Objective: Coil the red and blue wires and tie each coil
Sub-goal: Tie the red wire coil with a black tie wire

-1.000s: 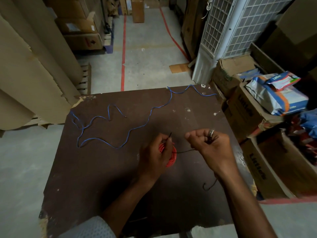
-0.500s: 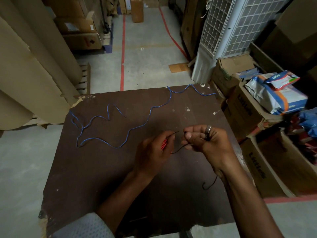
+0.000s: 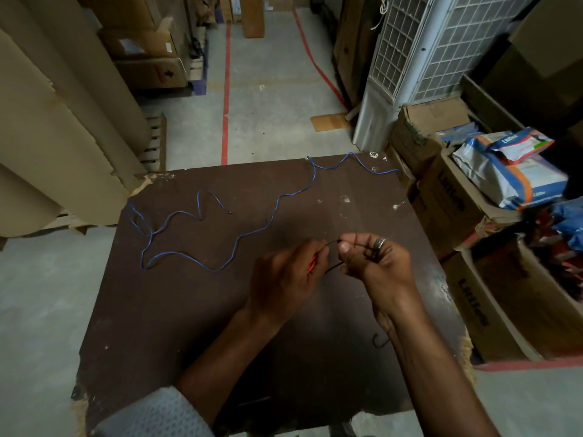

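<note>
My left hand is closed around the red wire coil; only a thin red edge shows between the fingers. My right hand pinches a thin black tie wire that runs from the coil to its fingertips. Both hands hover close together above the middle of the dark brown table. The blue wire lies loose and uncoiled across the table's far half, from the left edge to the far right corner.
A second short black tie wire lies on the table beside my right forearm. Open cardboard boxes with packets stand against the table's right side. Cardboard sheets lean at the left, and a white cooler stands behind.
My left hand has turned the red coil edge-on, so less red shows. My right hand has moved closer to the left and up, pulling the black tie wire's ends near the coil.
</note>
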Available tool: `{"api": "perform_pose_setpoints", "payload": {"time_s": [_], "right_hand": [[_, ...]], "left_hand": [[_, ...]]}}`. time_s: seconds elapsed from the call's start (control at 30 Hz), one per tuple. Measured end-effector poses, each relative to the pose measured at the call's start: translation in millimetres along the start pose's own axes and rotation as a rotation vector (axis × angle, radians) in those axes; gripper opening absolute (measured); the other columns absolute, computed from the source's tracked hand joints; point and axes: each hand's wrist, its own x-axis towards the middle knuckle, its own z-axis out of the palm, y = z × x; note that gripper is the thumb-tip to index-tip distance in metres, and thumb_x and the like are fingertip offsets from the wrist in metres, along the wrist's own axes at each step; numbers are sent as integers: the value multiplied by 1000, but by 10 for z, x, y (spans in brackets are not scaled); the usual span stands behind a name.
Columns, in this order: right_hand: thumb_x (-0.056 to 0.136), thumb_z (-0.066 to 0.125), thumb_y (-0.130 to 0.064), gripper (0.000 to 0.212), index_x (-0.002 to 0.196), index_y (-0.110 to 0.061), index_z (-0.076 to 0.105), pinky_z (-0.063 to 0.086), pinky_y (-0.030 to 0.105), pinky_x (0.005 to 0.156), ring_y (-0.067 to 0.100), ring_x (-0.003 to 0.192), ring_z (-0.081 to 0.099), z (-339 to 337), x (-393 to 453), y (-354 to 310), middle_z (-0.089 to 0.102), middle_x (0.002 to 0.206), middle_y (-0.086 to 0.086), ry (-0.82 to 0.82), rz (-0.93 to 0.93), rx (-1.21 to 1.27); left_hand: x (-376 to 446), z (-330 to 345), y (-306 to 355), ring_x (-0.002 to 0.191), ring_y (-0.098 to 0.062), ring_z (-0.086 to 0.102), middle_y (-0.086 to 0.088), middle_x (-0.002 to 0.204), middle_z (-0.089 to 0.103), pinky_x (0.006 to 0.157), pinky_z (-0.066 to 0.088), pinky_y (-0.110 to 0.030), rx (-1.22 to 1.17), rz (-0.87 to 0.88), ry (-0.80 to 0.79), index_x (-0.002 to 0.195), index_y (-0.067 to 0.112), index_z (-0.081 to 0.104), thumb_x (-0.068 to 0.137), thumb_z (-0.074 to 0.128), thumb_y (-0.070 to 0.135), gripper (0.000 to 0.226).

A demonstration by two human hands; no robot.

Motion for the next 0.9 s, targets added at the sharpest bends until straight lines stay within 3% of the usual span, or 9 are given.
{"api": "perform_pose_setpoints", "payload": {"time_s": [0.43,0.7,0.9], "right_hand": [[89,68,2,14,95,-9,71,52,22,73,5,71,63,72,17,12,69,81,1,-4,3,9],[89,70,0,11,98,-6,71,47,18,60,10,71,61,86,3,-13,71,80,5,-70,52,14],[83,74,-1,11,91,-7,74,44,24,63,7,71,62,40,-9,-67,73,78,2,-86,89,53]], "left_hand": [[2,6,-23,57,-19,65,0,67,68,49,50,-37,18,12,18,84,17,71,98,60,28,21],[-4,-9,-30,53,-17,60,1,62,64,49,41,-31,35,47,17,78,15,69,94,66,22,18],[-15,-16,-43,57,-18,63,2,67,68,51,42,-29,-31,3,-20,86,18,71,96,63,27,16]]}}
